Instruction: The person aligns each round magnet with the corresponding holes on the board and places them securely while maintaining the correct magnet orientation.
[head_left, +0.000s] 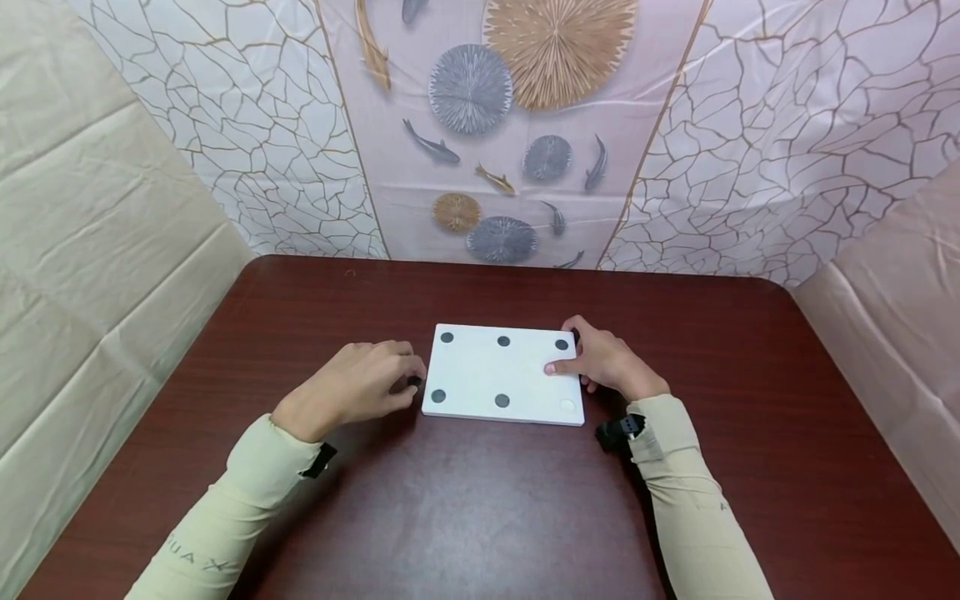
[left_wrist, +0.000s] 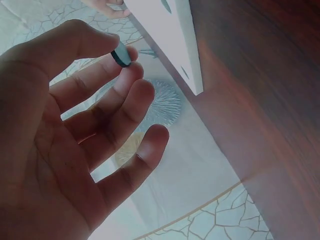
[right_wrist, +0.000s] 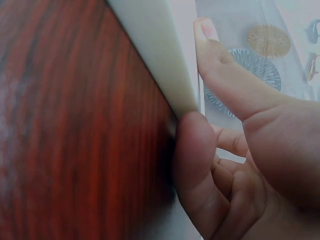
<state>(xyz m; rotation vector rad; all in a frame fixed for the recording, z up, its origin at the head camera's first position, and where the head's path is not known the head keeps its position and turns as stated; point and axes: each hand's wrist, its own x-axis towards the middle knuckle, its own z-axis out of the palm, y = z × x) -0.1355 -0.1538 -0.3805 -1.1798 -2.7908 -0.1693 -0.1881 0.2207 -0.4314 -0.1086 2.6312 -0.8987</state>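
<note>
A white rectangular board (head_left: 472,367) lies on the dark wooden table, several dark round discs on its face. At its near right corner is a pale round spot (head_left: 567,406) instead of a dark one. Beside the board's left edge my left hand (head_left: 367,382) pinches a small round black disc (left_wrist: 120,55) with a pale face, between thumb and fingertip; its other fingers are loosely bent. My right hand (head_left: 603,358) grips the board's right edge, thumb on top. In the right wrist view, curled fingers (right_wrist: 195,150) press against the board's side (right_wrist: 162,55).
The reddish-brown table (head_left: 480,508) extends around the board. A patterned cloth (head_left: 510,150) hangs behind its far edge, with plain beige cloth (head_left: 82,250) at the sides. Black straps (head_left: 618,432) show at both wrists.
</note>
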